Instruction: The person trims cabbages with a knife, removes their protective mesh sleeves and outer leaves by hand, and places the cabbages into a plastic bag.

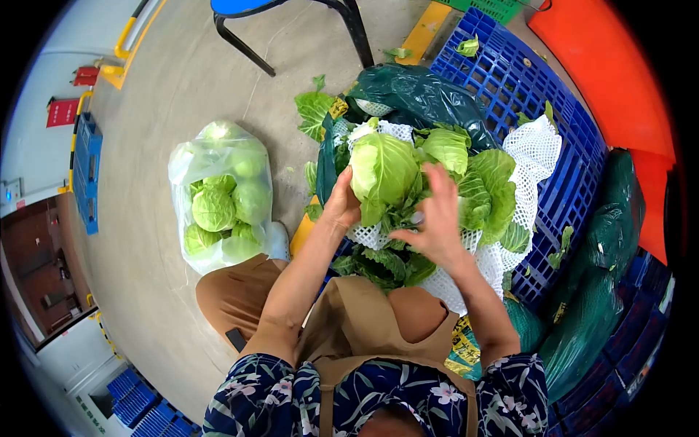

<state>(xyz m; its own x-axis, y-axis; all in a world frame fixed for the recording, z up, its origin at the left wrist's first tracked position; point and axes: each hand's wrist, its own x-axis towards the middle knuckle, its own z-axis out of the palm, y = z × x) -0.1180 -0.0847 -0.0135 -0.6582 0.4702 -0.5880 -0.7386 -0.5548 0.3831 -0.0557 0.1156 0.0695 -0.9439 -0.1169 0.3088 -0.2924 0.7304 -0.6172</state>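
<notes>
My left hand grips a pale green cabbage from its left side, over a pile of leaves. To the right of the cabbage is my right hand, its thumb and fingers apart. A small greyish spot shows near its palm, too small to make out. Loose cabbage leaves lie beside and under the hands, on white foam netting. Just beyond the cabbage is a dark green plastic bag, with part of another cabbage showing at its opening.
A clear plastic bag of several cabbages stands on the floor at left. Blue plastic pallets lie under and right of the pile. Filled green bags are at right. A blue stool stands ahead, an orange-red surface at far right.
</notes>
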